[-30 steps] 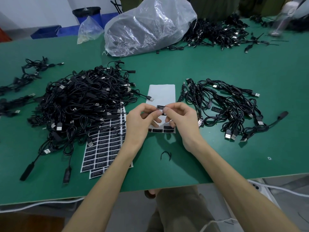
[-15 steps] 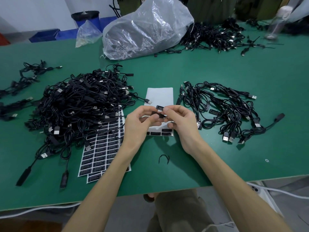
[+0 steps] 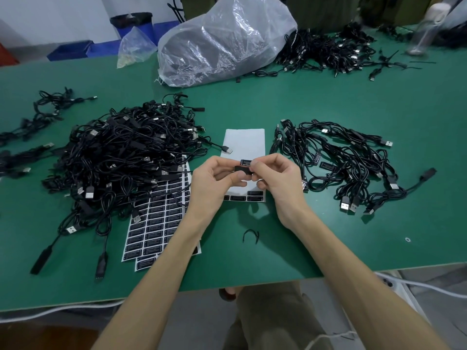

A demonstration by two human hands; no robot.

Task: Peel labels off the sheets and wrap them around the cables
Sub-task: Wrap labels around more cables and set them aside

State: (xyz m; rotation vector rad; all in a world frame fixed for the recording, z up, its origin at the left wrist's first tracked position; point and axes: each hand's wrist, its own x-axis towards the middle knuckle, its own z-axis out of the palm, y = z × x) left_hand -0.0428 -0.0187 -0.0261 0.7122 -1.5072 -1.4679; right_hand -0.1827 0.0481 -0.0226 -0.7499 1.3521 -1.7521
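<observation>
The left hand and the right hand meet fingertip to fingertip above the middle of the green desk. The left hand's grip is narrow, pinching a thin black cable. The right hand's grip pinches a small black rectangular label with white print, just at the cable's 12 o'clock; whether the two touch cannot be told. Under the hands lies a white backing sheet with black labels only along its near edge. At the hands' 9 o'clock sits a large heap of black USB cables, overlapping the full label sheets at 7 o'clock. A smaller spread of cables lies at 3 o'clock, a crumpled clear plastic bag at 12 o'clock and a short black twist tie at 6 o'clock.
</observation>
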